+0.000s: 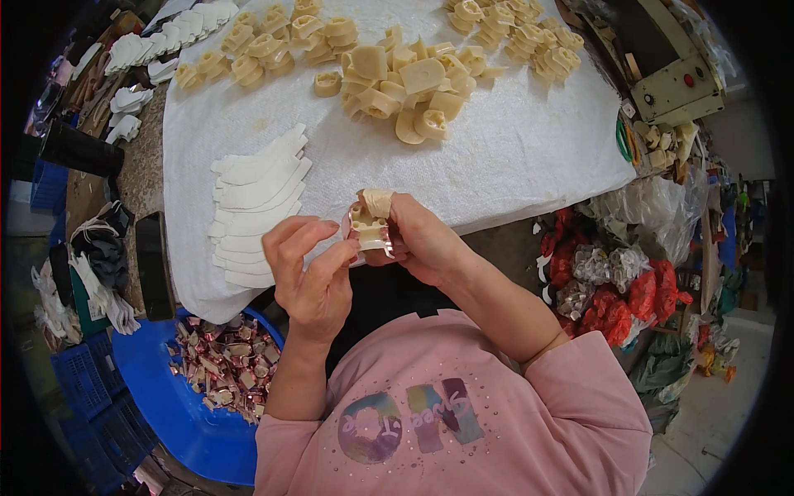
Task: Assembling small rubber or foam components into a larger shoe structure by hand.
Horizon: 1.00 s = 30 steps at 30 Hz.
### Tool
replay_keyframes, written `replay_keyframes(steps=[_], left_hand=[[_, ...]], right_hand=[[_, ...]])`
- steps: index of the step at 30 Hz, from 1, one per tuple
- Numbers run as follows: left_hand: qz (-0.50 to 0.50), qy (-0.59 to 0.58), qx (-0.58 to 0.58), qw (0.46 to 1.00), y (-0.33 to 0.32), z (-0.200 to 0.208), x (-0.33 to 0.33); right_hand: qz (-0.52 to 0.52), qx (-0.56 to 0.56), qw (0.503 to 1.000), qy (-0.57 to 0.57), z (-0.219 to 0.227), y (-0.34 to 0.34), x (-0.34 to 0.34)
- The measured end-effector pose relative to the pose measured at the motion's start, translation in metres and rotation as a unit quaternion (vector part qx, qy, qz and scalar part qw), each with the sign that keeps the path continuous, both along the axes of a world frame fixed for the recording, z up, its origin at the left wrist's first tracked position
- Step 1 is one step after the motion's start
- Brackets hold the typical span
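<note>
My right hand grips a cream shoe heel with its hollow side up, and shiny pink covering shows around its edges. A tan wrap covers one finger of that hand. At the heel's left edge, my left hand has bent fingers; one fingertip presses against the covering and others stand off from it. What lies under the heel is hidden. Just left of the hands, white curved sheet pieces lie overlapped in a fanned row on the white cloth. A heap of bare cream heels sits farther back.
A blue basin at the lower left holds many pink, shiny covered heels. More cream heels spread along the far side. A dark phone-like slab rests at the left edge. Red and clear plastic bags pile up right of the table.
</note>
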<state>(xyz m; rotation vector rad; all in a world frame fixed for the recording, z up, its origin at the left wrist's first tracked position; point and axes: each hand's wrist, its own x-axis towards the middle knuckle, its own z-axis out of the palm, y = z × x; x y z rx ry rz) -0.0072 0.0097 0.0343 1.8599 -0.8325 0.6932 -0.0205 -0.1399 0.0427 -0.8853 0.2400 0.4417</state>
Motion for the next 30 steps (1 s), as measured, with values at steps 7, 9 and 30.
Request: replay_keyframes(steps=[7, 9, 30], left_hand=[[-0.038, 0.005, 0.031, 0.999, -0.003, 0.006, 0.007], [-0.088, 0.076, -0.018, 0.993, -0.006, -0.004, 0.008], [-0.163, 0.219, -0.227, 0.935, 0.008, -0.018, -0.003]], right_hand=[[0.038, 0.053, 0.997, 0.035, -0.011, 0.004, -0.01], [0.042, 0.061, 0.996, 0.038, -0.018, 0.004, -0.013], [-0.072, -0.263, 0.935, -0.228, -0.011, 0.001, -0.022]])
